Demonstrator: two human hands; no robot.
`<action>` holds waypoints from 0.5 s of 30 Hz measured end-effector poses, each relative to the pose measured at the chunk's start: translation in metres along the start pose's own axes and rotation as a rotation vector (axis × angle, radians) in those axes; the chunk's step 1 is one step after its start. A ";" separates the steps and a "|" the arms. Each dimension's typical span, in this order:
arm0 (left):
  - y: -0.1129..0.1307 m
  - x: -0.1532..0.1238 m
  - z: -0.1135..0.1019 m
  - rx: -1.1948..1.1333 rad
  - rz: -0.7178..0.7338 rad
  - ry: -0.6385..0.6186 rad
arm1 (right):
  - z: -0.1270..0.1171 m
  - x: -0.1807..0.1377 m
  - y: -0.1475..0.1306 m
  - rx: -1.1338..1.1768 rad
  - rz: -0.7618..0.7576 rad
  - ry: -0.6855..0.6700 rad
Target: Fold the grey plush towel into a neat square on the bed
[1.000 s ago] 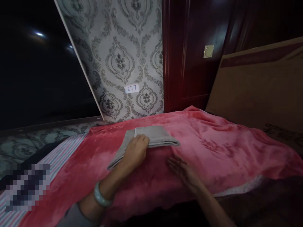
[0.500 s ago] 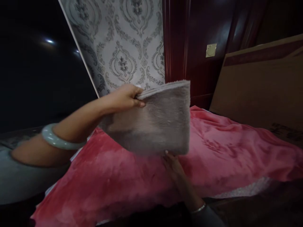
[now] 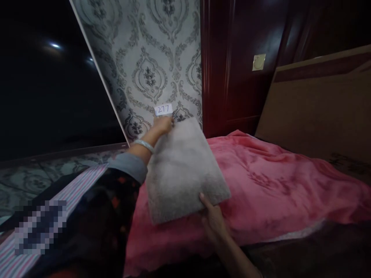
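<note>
A folded grey plush cloth [image 3: 185, 166] is held tilted over the pink plush cover [image 3: 269, 185], its broad flat face towards me. My left hand [image 3: 164, 126] is stretched out to the far left corner, its fingers closed at the edge and slightly blurred. At the near edge, my right hand [image 3: 213, 217] grips the cloth with the thumb on top; its other fingers are hidden beneath. A pale bangle [image 3: 145, 145] circles my left wrist.
A white card [image 3: 164, 109] reading "277" stands against the patterned wallpaper [image 3: 150, 73] beyond my left hand. To the left is a large dark glossy panel [image 3: 52, 96]. A cardboard sheet [image 3: 319, 104] leans at the right, beside dark red panelling [image 3: 240, 85] with a switch plate [image 3: 259, 62].
The cloth has turned and tipped down, so its broad face shows lighter. My left arm has reached farther forward, and the numbered card has come into full view.
</note>
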State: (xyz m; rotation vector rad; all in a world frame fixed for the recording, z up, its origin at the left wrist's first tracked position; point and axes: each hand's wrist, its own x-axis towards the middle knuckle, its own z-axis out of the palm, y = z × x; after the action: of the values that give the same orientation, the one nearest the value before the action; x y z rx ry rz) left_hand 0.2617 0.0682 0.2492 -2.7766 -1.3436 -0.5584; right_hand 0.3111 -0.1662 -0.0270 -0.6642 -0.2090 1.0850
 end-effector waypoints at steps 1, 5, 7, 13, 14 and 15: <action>-0.004 0.000 0.024 -0.010 -0.001 0.010 | 0.000 0.007 0.003 0.007 0.059 0.020; -0.034 -0.032 0.109 -0.134 0.036 -0.103 | -0.012 0.023 0.012 0.047 0.170 0.040; -0.055 -0.064 0.141 -0.214 0.027 -0.143 | -0.018 0.023 0.012 0.059 0.184 0.009; -0.106 -0.171 0.193 -0.514 -0.156 -0.048 | -0.030 0.018 -0.004 0.049 0.233 -0.030; -0.109 -0.185 0.198 -0.643 -0.226 0.024 | -0.034 0.019 -0.008 0.050 0.222 -0.020; -0.111 -0.198 0.202 -0.791 -0.302 0.101 | -0.037 0.020 -0.013 0.054 0.205 -0.007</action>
State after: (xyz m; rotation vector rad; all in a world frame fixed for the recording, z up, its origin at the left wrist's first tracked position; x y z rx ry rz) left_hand 0.1283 0.0207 -0.0194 -3.0079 -1.8451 -1.5138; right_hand 0.3479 -0.1671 -0.0522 -0.6438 -0.1185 1.2849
